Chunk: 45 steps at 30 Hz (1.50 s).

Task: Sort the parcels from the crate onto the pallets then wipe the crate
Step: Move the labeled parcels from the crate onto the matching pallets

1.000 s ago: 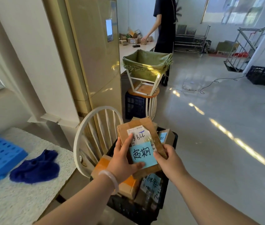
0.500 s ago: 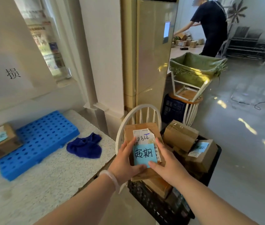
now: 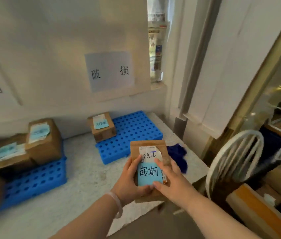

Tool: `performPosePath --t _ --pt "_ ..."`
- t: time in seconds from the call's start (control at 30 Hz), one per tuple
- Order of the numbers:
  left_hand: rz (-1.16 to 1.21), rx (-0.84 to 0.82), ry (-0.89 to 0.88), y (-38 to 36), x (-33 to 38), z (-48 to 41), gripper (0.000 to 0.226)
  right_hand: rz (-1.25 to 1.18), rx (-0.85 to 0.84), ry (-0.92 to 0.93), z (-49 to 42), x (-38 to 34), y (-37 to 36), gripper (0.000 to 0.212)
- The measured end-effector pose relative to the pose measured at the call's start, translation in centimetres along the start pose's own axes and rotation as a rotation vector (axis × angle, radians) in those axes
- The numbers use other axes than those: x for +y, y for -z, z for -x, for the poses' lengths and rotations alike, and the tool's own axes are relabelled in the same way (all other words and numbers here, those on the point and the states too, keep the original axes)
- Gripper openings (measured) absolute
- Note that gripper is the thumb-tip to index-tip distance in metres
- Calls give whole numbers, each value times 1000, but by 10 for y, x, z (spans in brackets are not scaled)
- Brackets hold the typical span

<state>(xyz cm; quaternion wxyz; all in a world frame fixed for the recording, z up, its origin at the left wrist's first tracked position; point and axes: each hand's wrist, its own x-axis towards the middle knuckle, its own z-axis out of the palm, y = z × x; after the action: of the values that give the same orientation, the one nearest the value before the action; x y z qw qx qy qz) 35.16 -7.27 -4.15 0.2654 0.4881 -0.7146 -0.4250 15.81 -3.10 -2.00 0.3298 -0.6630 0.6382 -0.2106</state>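
worktop (image 3: 77, 190) along the wall, carrying two pallets side by side: the left pallet (image 3: 33, 183) bears a cluster of parcels (image 3: 41, 140) touching one another, the right pallet (image 3: 132, 128) a single parcel (image 3: 101, 126) at its rear left corner, below a wall sheet (image 3: 109, 71). a cloth (image 3: 177, 154) lies on the worktop just right of the right pallet's front corner, with a chair (image 3: 231, 161) beyond the worktop's right edge. in front of the right pallet, over the worktop's near edge, a held parcel (image 3: 146, 149) sits between the left hand (image 3: 127, 181) on its left side and the right hand (image 3: 172, 183) on its right.
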Motion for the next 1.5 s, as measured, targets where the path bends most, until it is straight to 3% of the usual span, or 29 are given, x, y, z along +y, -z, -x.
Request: performPosePath --t 0.17,0.43,0.93,1.1,1.3,1.5 --pt "46 147 127 103 -68 36 103 60 -123 89 -63 -87 -80 68" --pt "38 310 263 226 -148 86 112 -84 -246 227 -127 -185 -196 70" --pt "-102 430 305 403 -175 108 101 -122 -291 472 -208 -333 -263 68" --pt "-189 428 404 457 -190 101 101 -105 -384 442 -246 -373 -284 80" --pt "-112 479 480 495 -228 81 98 77 -508 423 -288 -398 -305 104" --pt "-75 490 473 507 -264 62 91 180 -502 333 -324 -401 -345 104"
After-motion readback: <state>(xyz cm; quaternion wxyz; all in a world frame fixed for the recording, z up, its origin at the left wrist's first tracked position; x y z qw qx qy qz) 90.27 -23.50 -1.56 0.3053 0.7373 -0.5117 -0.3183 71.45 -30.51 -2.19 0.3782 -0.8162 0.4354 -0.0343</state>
